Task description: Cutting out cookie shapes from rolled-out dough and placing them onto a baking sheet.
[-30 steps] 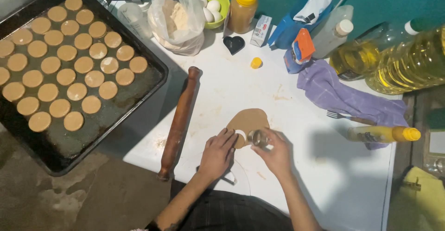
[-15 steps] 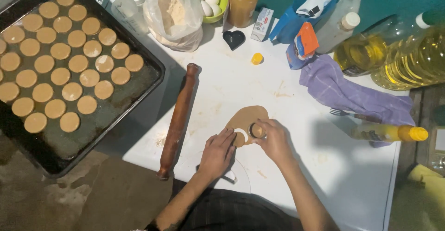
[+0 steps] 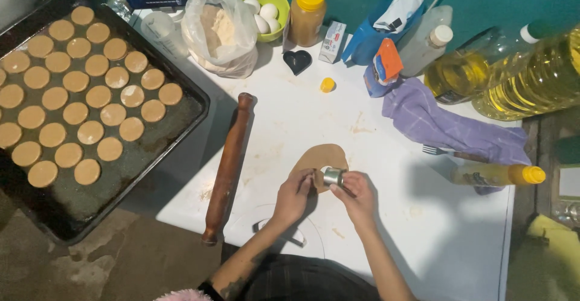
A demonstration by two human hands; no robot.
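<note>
From the head view, the rolled sheet of brown dough [image 3: 320,159] lies flat on the white bench [image 3: 386,216], and everything else is placed from it. At the dough's near edge both hands meet. The right hand [image 3: 356,195] is closed around a small round metal cutter [image 3: 332,176], which is tipped on its side just over the dough's near rim. The left hand [image 3: 294,195] has its fingertips pinched at the cutter's open end, touching it; whether a cut piece sits inside cannot be told.

Left of the dough, a wooden rolling pin [image 3: 228,167] lies lengthwise on the bench, apart from the hands. Further left sits a dark baking tray [image 3: 121,186] filled with rows of round dough discs [image 3: 75,114].

Beyond the dough, toward the far wall, stand the packages. A clear plastic bag of pale flour [image 3: 217,32] is far left of it, with a green bowl of white eggs [image 3: 266,5] beside it. A brown jar with a yellow lid [image 3: 308,11] and a small white upright carton [image 3: 332,41] come next, and a black heart-shaped cutter [image 3: 297,61] and a yellow cap [image 3: 327,84] lie nearer the dough. Right of these are a blue bag [image 3: 368,41] with an orange-and-blue packet [image 3: 385,62], a cloudy bottle with a pale cap [image 3: 423,47] and large bottles of yellow oil [image 3: 525,77].

Right of the dough, a purple cloth [image 3: 447,126] is crumpled, a fork [image 3: 441,152] sits at its edge, and a yellow bottle with an orange-yellow cap [image 3: 495,174] lies on its side.
</note>
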